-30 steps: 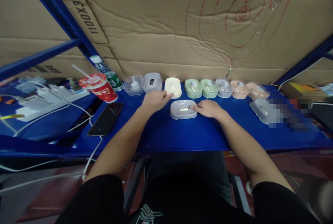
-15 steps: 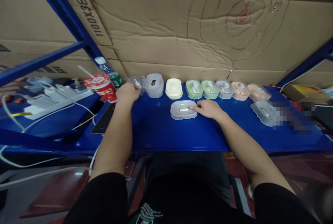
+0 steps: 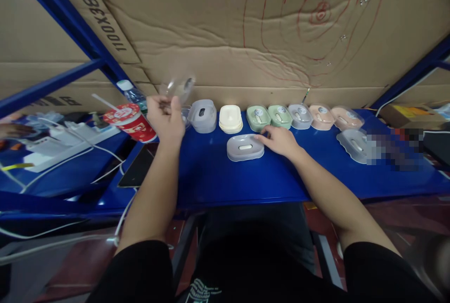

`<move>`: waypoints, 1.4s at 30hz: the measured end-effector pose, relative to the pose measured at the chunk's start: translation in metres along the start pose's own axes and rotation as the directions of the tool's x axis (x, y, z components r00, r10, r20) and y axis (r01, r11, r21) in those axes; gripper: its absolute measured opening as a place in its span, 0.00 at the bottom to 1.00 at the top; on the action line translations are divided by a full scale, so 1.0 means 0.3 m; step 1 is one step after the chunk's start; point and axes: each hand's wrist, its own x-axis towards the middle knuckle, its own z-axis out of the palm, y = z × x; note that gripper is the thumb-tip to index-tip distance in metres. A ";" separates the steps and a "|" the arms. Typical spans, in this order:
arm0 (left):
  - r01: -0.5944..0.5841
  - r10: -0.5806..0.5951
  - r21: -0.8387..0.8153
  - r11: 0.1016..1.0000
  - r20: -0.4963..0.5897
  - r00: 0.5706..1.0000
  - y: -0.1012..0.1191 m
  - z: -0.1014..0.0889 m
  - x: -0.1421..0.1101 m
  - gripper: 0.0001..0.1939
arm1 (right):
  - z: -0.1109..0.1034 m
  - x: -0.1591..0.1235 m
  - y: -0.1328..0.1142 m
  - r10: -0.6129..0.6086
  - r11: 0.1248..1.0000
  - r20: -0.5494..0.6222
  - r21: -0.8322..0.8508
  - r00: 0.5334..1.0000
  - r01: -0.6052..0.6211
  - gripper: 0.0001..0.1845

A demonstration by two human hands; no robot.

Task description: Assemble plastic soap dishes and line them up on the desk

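Note:
My left hand [image 3: 167,117] is raised above the blue table, its fingers closed on a clear plastic lid [image 3: 183,88], which is tilted and blurred. Behind that hand, more clear plastic stands beside a stack of grey plastic trays [image 3: 203,116]. My right hand [image 3: 280,140] rests at the right end of a shallow grey plastic tray [image 3: 236,153], thumb on its rim and other fingers curled. A small white oblong piece [image 3: 245,147] lies in the tray. A stack of cream trays [image 3: 230,120] stands just behind it.
Lidded boxes stand along the back: green [image 3: 258,117], grey [image 3: 300,116] and peach [image 3: 321,117]. Another grey tray [image 3: 353,146] lies at right. A red paper cup [image 3: 135,127], plastic bottle [image 3: 131,94] and dark flat device [image 3: 137,169] are at left. A cardboard wall [image 3: 211,26] rises behind.
My left hand has lifted the clear lid up from beside the grey stack. My right hand stays at the grey tray, its thumb drawn back slightly toward the rim. The view has shifted slightly.

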 end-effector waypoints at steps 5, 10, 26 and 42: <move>0.118 -0.054 -0.286 0.951 0.221 0.974 0.185 0.101 -0.139 0.14 | -0.013 -0.009 -0.005 -0.030 0.984 -0.209 0.166 0.977 0.066 0.29; 0.378 -0.039 -0.410 0.830 0.633 0.773 0.256 0.195 -0.230 0.22 | 0.012 -0.014 -0.015 -0.171 0.951 -0.163 0.231 0.972 0.206 0.25; 0.290 -0.071 -0.196 0.937 0.704 0.707 0.230 0.192 -0.206 0.26 | 0.007 -0.006 0.016 -0.402 0.912 -0.007 0.086 0.916 0.401 0.55; -0.279 0.043 0.154 0.948 0.806 0.591 0.219 0.178 -0.207 0.35 | 0.030 0.026 0.098 -0.439 0.882 0.103 0.237 0.893 0.406 0.57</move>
